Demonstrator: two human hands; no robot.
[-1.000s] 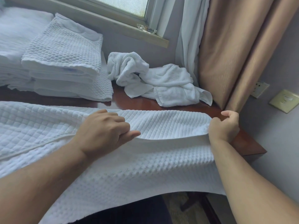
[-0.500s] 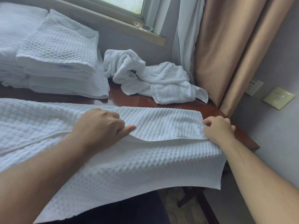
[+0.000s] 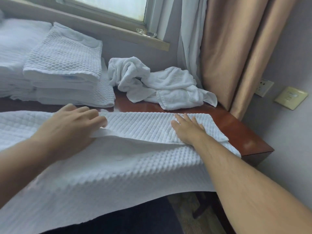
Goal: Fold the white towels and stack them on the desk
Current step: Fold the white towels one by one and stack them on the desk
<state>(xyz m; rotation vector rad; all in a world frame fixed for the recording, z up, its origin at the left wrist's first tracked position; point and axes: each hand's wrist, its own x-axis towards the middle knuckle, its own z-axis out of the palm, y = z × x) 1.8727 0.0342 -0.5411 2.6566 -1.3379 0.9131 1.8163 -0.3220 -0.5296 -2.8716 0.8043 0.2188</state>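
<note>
Head view, and the big waffle-weave towel (image 3: 152,174) lies spread across the near half of the desk (image 3: 244,137), its front edge hanging off toward six o'clock and its far edge turned back on itself into a flat strip. The left hand (image 3: 70,129) rests on that strip at nine o'clock, fingers straight and close together; it is a little blurred, and I cannot tell whether the thumb is tucked under the hem. The right hand (image 3: 189,130) lies flat at three o'clock, fingers fanned apart and palm down, pressing the strip and clamping nothing. Up at ten o'clock the stack of folded towels (image 3: 67,71) sits against the wall, and at one o'clock a crumpled terry towel (image 3: 160,88) lies in a heap just beside it, not yet folded. A tan curtain (image 3: 236,56) hangs at two o'clock. This cloth looks soft and limp, with no stiffness at all, bulky more than heavy, and the ribbed weave should cling to itself rather than slide. The draped front probably drags the lot toward the floor if the palms lift. Best hold, I'd say, is a pinch at the two corners of the folded edge, with the hem kept taut between them.
</note>
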